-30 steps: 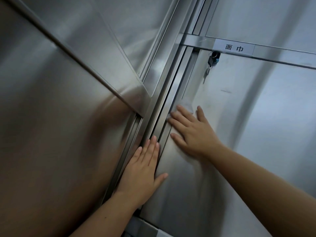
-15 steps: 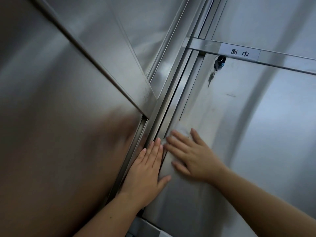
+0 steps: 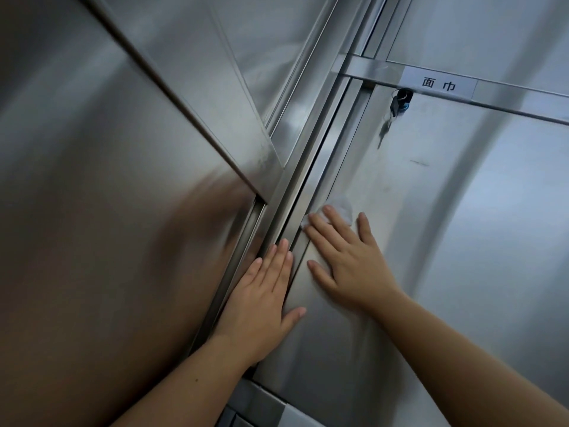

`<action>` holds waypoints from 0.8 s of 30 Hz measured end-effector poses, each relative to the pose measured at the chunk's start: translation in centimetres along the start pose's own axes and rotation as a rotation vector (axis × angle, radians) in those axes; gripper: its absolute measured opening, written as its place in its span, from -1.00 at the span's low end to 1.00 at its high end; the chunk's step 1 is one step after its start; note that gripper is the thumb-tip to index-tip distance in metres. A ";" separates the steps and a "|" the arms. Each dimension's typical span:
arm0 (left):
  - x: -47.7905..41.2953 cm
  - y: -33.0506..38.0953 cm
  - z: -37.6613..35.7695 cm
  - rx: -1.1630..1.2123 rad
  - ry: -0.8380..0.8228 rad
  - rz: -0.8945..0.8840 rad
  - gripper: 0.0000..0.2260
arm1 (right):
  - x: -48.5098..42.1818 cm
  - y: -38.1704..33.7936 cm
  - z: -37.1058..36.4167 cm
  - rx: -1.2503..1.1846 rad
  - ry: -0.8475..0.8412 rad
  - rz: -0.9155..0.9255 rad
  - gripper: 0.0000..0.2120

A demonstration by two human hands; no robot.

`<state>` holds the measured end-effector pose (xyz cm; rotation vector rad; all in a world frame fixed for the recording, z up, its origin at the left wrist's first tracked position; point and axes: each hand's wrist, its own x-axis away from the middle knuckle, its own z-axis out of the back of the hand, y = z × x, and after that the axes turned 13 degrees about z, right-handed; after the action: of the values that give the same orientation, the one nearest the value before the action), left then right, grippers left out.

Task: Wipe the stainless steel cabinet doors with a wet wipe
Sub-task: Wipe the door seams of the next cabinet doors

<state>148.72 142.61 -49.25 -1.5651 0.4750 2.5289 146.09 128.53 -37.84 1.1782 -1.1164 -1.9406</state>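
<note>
A stainless steel cabinet door (image 3: pixel 462 241) fills the right half of the view. My right hand (image 3: pixel 348 260) lies flat on it near its left edge, fingers straight, pressing a white wet wipe (image 3: pixel 340 208) whose edge shows beyond the fingertips. My left hand (image 3: pixel 261 297) rests flat with straight fingers on the vertical frame strip (image 3: pixel 311 167) between the doors, just left of the right hand. A second steel door (image 3: pixel 92 211) covers the left half.
A key bunch (image 3: pixel 397 103) hangs from the lock at the right door's top left corner. Above it a white label (image 3: pixel 438 83) sits on the horizontal rail. An upper door panel (image 3: pixel 477 29) lies above the rail.
My right hand slid down the door with the wipe, then back up a little; more of the wipe shows now. My left hand stayed on the frame strip.
</note>
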 end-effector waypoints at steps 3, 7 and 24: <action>0.3 0.1 0.2 0.039 -0.094 0.035 -0.32 | 0.0 0.2 0.1 0.007 0.016 0.014 -0.44; 0.3 0.3 1.0 0.025 -0.070 0.056 -0.30 | -0.2 1.1 0.3 0.040 -0.012 0.056 -0.47; -6.7 2.3 2.9 0.068 0.001 0.038 -0.22 | -2.6 5.9 0.7 0.060 0.076 0.042 -0.52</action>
<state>148.64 141.78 -41.65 -1.5477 0.5901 2.5112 146.96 128.17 -31.38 1.2396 -1.1581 -1.8270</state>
